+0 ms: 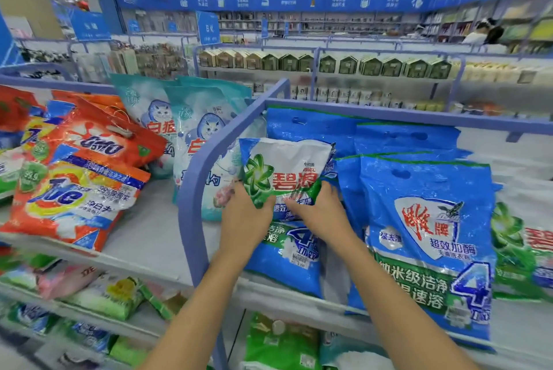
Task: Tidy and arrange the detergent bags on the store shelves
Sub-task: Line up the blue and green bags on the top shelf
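Note:
A small white and green Ariel detergent bag (284, 172) stands upright at the left end of the right-hand shelf bay. My left hand (245, 217) grips its lower left corner. My right hand (321, 211) grips its lower right edge. Under and behind the small bag lie large blue detergent bags (428, 238), some flat and some leaning, with one blue bag (287, 253) partly hidden by my hands. Another green and white Ariel bag (526, 250) lies at the far right of the shelf.
A curved lilac shelf divider (197, 178) separates this bay from the left bay, where orange Tide and Omo bags (74, 178) and teal cat-print bags (191, 130) lean. Lower shelves hold more bags (278, 339). Other aisles and people (484, 33) are far behind.

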The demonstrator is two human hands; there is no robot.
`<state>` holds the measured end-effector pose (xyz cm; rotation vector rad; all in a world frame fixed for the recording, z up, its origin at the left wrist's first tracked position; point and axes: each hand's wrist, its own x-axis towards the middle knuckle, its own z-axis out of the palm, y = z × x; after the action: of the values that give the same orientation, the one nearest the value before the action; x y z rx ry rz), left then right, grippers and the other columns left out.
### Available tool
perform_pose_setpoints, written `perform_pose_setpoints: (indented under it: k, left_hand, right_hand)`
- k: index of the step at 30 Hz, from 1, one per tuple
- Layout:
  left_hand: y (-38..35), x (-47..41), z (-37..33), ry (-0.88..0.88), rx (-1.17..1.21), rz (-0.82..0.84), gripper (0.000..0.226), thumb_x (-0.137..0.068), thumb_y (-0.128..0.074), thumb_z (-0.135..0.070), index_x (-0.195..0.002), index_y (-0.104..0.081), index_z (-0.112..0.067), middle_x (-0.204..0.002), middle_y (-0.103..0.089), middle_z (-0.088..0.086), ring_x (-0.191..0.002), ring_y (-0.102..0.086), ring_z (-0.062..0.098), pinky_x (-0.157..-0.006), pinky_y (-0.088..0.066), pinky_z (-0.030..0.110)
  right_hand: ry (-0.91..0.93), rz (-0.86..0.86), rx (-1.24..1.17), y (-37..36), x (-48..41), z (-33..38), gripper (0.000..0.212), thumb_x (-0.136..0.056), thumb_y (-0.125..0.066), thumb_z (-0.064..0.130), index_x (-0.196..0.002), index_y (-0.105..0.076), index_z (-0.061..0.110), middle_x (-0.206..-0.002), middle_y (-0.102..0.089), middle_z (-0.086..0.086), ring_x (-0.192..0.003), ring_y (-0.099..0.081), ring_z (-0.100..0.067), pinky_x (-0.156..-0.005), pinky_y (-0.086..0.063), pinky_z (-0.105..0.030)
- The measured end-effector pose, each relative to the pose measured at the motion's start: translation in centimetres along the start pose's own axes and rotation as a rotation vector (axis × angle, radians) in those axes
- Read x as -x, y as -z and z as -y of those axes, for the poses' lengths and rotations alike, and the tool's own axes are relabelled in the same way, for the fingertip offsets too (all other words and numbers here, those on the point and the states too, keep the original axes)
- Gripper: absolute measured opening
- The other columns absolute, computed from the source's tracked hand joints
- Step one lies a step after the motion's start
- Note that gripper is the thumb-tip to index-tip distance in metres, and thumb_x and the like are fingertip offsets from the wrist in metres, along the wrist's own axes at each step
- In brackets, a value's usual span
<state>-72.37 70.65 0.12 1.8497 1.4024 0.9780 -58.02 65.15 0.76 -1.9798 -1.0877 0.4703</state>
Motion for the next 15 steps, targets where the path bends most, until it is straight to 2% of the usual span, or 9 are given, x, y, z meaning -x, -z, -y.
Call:
perform_pose_setpoints:
  k: [2,5,6,8,9,11,13,15]
  left_hand:
    - [-0.5,-0.3,0.1,0.042,0.073,-0.011,0.046,-0.089,-0.073,-0.037,-0.125,-0.052,-0.018,-0.122,-0.066,0.002,-0.116,-0.06,0.027,-0.091,-0.042,0.035]
    - [-0.6,0.0,-0.4,0.046,0.148,-0.084,0.036,-0.092,-0.071,-0.034,-0.123,-0.059,-0.02,-0.118,-0.067,-0.002,-0.115,-0.061,0.026,-0.09,-0.04,0.033]
    - [-0.5,0.2,-0.7,0.038,0.146,-0.123,0.036,-0.094,-0.068,-0.036,-0.125,-0.06,-0.019,-0.119,-0.067,-0.001,-0.116,-0.059,0.027,-0.093,-0.041,0.035]
    - [0.0,0.8,-1.5,0.006,0.119,-0.223,0.035,-0.098,-0.061,-0.041,-0.124,-0.06,-0.018,-0.119,-0.067,0.003,-0.117,-0.057,0.03,-0.1,-0.044,0.046]
    - [0.4,1.3,-2.0,-0.01,0.109,-0.267,0.033,-0.099,-0.057,-0.044,-0.12,-0.06,-0.019,-0.116,-0.067,0.004,-0.116,-0.057,0.032,-0.101,-0.044,0.052]
    - [1.2,2.7,-3.2,-0.034,0.124,-0.312,0.031,-0.101,-0.048,-0.051,-0.112,-0.059,-0.023,-0.108,-0.065,0.001,-0.11,-0.058,0.031,-0.097,-0.045,0.058]
    - [1.9,4.9,-4.3,-0.072,0.231,-0.291,0.028,-0.101,-0.045,-0.052,-0.111,-0.058,-0.028,-0.107,-0.066,-0.005,-0.106,-0.06,0.025,-0.096,-0.046,0.057]
    - [2.1,7.4,-5.4,-0.116,0.387,-0.241,0.026,-0.101,-0.046,-0.053,-0.114,-0.058,-0.034,-0.111,-0.067,-0.01,-0.108,-0.062,0.018,-0.096,-0.049,0.054]
  right_hand:
    - [-0.033,-0.027,-0.068,0.0,-0.5,0.2,0.07,-0.074,-0.087,0.041,-0.126,-0.052,0.009,-0.122,-0.058,-0.004,-0.112,-0.057,-0.02,-0.089,-0.048,-0.035]
    - [0.021,0.006,-0.19,0.5,-0.9,0.0,0.025,-0.074,-0.09,0.022,-0.091,-0.072,0.02,-0.091,-0.076,0.008,-0.083,-0.072,-0.008,-0.069,-0.054,-0.026]
    - [0.041,0.032,-0.24,0.7,-0.6,0.1,0.023,-0.074,-0.09,0.018,-0.086,-0.071,0.022,-0.088,-0.077,0.009,-0.08,-0.072,-0.005,-0.07,-0.055,-0.024]
    - [0.058,0.073,-0.329,1.3,0.4,0.5,0.03,-0.074,-0.09,0.018,-0.096,-0.07,0.023,-0.093,-0.078,0.009,-0.086,-0.073,-0.007,-0.083,-0.059,-0.032]
    - [0.074,0.084,-0.361,1.7,1.1,1.0,0.037,-0.072,-0.091,0.02,-0.102,-0.069,0.023,-0.097,-0.079,0.008,-0.091,-0.074,-0.009,-0.089,-0.059,-0.038]
    - [0.14,0.075,-0.372,3.0,2.9,1.8,0.047,-0.068,-0.091,0.027,-0.108,-0.068,0.027,-0.104,-0.077,0.008,-0.096,-0.073,-0.01,-0.093,-0.057,-0.04]
    - [0.203,0.033,-0.357,4.9,5.3,2.6,0.054,-0.064,-0.091,0.034,-0.112,-0.066,0.034,-0.111,-0.074,0.008,-0.1,-0.071,-0.008,-0.092,-0.056,-0.032]
    - [0.232,0.015,-0.407,7.2,7.7,2.3,0.05,-0.073,-0.091,0.027,-0.115,-0.064,0.034,-0.109,-0.074,0.012,-0.097,-0.07,-0.001,-0.084,-0.054,-0.018]
